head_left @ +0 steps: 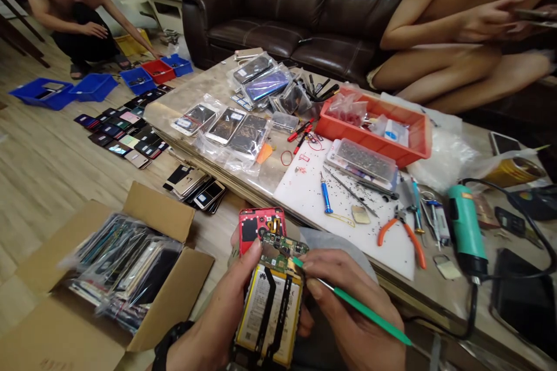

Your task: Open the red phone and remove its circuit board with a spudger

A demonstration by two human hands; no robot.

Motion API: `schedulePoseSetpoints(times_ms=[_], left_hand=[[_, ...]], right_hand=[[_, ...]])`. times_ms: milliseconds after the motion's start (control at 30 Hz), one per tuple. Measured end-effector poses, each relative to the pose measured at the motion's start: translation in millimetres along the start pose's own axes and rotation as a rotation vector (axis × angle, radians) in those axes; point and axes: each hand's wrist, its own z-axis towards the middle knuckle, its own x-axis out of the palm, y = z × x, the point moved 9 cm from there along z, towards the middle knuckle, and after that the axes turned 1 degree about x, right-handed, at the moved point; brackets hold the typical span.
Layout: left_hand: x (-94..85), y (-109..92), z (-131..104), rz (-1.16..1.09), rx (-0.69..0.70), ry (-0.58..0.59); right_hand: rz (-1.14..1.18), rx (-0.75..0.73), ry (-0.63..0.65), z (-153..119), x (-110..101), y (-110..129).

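My left hand (221, 313) is wrapped round an opened phone (272, 319), its yellow-edged battery, black flex cables and green circuit board (278, 255) bare. A red phone back cover (261, 223) sits just behind the board's top edge; whether my fingers also hold it is hidden. My right hand (352, 295) grips a thin green pry tool (369, 316), whose tip rests at or just over the right side of the board. On the white mat (300, 185) beyond lie a blue screwdriver (325, 194), tweezers (352, 192), scattered tiny screws and orange-handled pliers (400, 237).
A cardboard box (174, 295) of bagged phone parts stands at left. The table holds bagged phones (226, 126), a red bin (374, 127) and a teal heat gun (467, 232) with its cable. One person (82, 17) crouches by blue bins (93, 87); another (444, 29) sits at right.
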Motion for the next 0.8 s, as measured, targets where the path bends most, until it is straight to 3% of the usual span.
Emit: schedulePoseSetpoints(times_ms=[333,533,700,800], left_hand=[[-7.4,2.6,2.8,-0.07,0.02,-0.06],[-25.4,0.0,0.3,-0.08,0.074,-0.26],[-25.1,-3.5,-2.8,-0.093,0.08,-0.311],[-23.3,-7.3,-3.2,-0.095,0.093,-0.328]], right_hand=[[0.06,0.111,0.049,-10.6,9.1,-12.7],[0.031,0.01,0.069,-14.6,10.6,-6.4],[-0.175,-0.138,0.03,-19.9,10.7,-3.4],[-0.206,-0.118,0.028,-23.3,13.8,-7.9]])
